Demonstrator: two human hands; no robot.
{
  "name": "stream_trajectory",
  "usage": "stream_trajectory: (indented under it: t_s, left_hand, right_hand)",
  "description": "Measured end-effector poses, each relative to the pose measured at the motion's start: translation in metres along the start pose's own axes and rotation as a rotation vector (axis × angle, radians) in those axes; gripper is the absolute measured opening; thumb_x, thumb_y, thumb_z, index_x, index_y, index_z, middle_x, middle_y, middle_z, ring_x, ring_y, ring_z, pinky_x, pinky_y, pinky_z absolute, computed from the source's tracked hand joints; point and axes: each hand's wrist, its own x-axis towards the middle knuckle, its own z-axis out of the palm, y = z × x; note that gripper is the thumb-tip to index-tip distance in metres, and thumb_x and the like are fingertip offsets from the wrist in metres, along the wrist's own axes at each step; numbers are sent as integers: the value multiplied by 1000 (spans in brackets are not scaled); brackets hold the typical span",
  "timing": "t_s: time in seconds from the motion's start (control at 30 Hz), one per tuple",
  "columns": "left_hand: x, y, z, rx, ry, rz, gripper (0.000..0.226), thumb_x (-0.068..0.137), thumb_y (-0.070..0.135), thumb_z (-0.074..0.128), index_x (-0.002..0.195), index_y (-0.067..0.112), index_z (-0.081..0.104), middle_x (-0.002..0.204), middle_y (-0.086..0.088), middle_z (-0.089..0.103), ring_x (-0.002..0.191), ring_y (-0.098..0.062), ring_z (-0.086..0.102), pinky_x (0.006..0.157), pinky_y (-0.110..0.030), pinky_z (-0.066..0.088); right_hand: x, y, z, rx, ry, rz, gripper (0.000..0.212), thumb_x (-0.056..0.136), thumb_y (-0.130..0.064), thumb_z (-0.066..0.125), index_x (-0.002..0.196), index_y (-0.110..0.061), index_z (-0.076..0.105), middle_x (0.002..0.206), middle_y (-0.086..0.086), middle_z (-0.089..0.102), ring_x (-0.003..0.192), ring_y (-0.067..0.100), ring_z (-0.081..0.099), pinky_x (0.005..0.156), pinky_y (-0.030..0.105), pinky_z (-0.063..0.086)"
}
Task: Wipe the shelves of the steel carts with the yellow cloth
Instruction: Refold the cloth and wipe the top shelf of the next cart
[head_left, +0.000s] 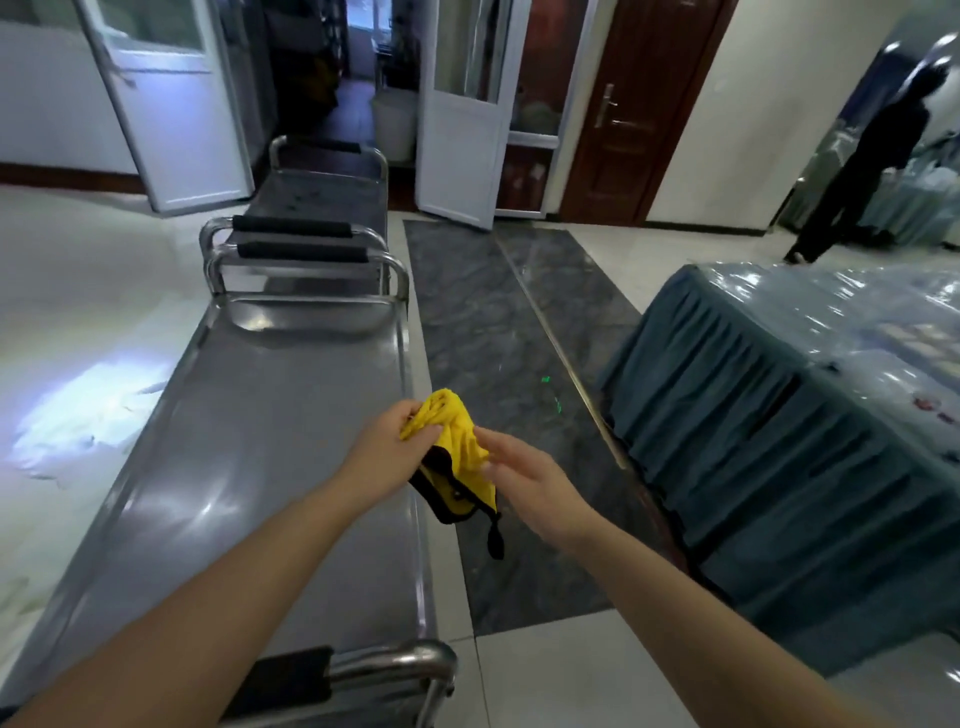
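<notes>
Cloth held over the cart's edge

The yellow cloth (457, 441) hangs bunched above the near cart (249, 467)'s right rim. The left hand (387, 452) pinches its top; the right hand (524, 480), fingers loosely spread, touches its side. A second cart (317, 195) stands beyond.

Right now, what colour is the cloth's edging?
Black edging on the yellow cloth, gripped by the left hand; head view.

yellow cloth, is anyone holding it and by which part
Yes. The left hand grips the yellow cloth by its bunched upper end, just off the cart shelf. The right hand touches its right side with relaxed fingers.
</notes>
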Motion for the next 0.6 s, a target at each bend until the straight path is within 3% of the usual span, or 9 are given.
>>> stream_trajectory:
  t_s: [0.1,0.2,0.27,0.37,0.5,0.6]
  left_hand:
    - [17,0,-3,-97,7,-40,7,91,25,60,94,19,63,89,-6,69,80,-17,61,73,-32,46]
    - [36,3,1,-233,78,-113,9,92,28,58,91,19,62,81,-1,66,74,-14,60,68,-30,47]
    - [52,6,9,-341,133,-190,12,93,30,57,85,21,61,72,3,64,69,-12,64,61,-30,51]
    - [84,7,25,-441,225,-292,17,91,33,59,78,24,63,69,2,67,67,-11,69,58,-31,56]
    - [139,17,54,-509,341,-406,15,90,29,61,84,17,66,79,-7,70,76,-21,71,61,-39,59]
    - [180,31,84,-469,353,-471,15,92,27,59,90,14,66,88,-12,69,79,-25,71,62,-42,60]
  right_hand:
    - [24,26,-9,-631,-28,-308,76,87,-44,63,149,-39,20,160,-5,13,147,11,10,118,35,15]
    - [54,49,-12,-699,-20,-504,93,80,-52,69,151,-32,13,161,-2,-3,149,16,-4,120,42,8]
    - [81,63,-12,-650,58,-588,96,80,-51,69,153,-26,12,161,4,-3,149,23,1,118,49,13]
    - [129,83,-23,-581,122,-712,84,87,-35,62,152,-22,11,161,7,-2,147,29,13,115,51,24]
    - [191,104,-71,-545,24,-847,73,86,-8,61,149,-18,26,157,16,19,142,33,29,106,46,39]
    - [229,116,-119,-589,-73,-859,66,84,-1,62,145,-14,38,152,18,32,135,38,40,102,48,43]
